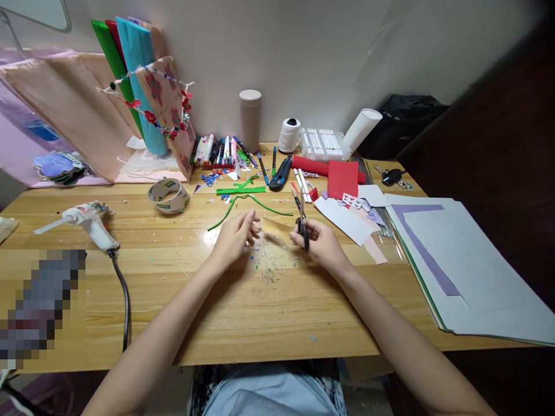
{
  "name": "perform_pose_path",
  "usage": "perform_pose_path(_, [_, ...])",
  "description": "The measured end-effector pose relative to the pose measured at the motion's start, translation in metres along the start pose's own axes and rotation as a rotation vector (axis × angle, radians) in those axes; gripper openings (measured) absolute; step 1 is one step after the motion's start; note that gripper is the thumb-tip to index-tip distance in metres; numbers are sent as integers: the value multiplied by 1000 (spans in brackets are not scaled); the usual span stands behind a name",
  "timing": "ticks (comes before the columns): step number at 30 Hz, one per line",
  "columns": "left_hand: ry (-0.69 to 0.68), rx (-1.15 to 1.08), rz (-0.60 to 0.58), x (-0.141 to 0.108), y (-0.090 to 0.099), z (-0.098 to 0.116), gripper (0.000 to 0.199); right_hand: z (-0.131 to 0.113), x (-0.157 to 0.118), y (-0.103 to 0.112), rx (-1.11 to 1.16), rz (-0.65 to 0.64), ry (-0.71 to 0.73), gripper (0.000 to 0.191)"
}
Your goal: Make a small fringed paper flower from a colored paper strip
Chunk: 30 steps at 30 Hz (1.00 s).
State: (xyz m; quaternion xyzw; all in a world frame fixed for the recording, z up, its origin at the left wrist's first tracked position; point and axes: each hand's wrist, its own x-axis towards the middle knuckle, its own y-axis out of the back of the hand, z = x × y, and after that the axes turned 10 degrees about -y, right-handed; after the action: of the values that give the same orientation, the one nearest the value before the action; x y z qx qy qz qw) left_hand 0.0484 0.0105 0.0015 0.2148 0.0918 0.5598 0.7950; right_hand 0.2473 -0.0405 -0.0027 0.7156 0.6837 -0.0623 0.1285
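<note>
My right hand [323,242] is closed round a pair of scissors [304,234] with black handles, its blades pointing up and away from me. My left hand [234,238] is level with it, its fingers curled together; what they pinch, if anything, is too small to make out. A small brownish-gold piece [277,227], perhaps paper, shows between the two hands. Just beyond them a thin green stem-like strip [225,215] lies bent in an arch. Behind it is a flat green strip [240,190]. Tiny blue and green scraps [271,263] dot the wood below my hands.
A tape roll [169,196] and a white glue gun [93,222] with a black cord are on the left. A utility knife [281,173], markers [214,151] and a thread spool [289,136] stand or lie behind. Paper scraps [347,222] and large sheets [477,254] cover the right.
</note>
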Motion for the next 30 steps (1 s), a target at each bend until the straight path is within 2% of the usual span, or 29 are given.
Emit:
perform_pose_path(2, [166, -328, -140, 0, -6, 1, 50, 1, -2, 0, -126, -13, 71, 23])
perform_pose_path(4, [268, -509, -186, 0, -9, 2, 51, 1, -4, 0, -242, -33, 122, 18])
perform_pose_path(9, [307, -723, -189, 0, -4, -1, 41, -1, -6, 4, -481, -41, 303, 8])
perform_pose_path(11, [318, -741, -181, 1, -3, -3, 35, -2, -6, 5, -536, -31, 372, 5])
perform_pose_path(13, [316, -724, -171, 1, -3, -5, 32, -2, -5, 6, -538, -3, 381, 4])
perform_pose_path(15, [321, -681, -127, 2, -3, -6, 32, -1, -5, 5, -499, 45, 312, 7])
perform_pose_path(19, [302, -591, 61, 3, -2, -5, 47, 0, -4, 3, -542, 118, 81, 16])
perform_pose_path(23, [254, -547, 208, 4, 2, -5, 59, 2, -6, 0, -693, 173, 26, 27])
perform_pose_path(25, [253, -547, 222, 5, 3, -6, 60, 3, -9, 0, -754, 221, 35, 27])
perform_pose_path(30, [246, -588, 153, 4, 2, -8, 51, 2, -11, 5, -846, 294, 106, 22])
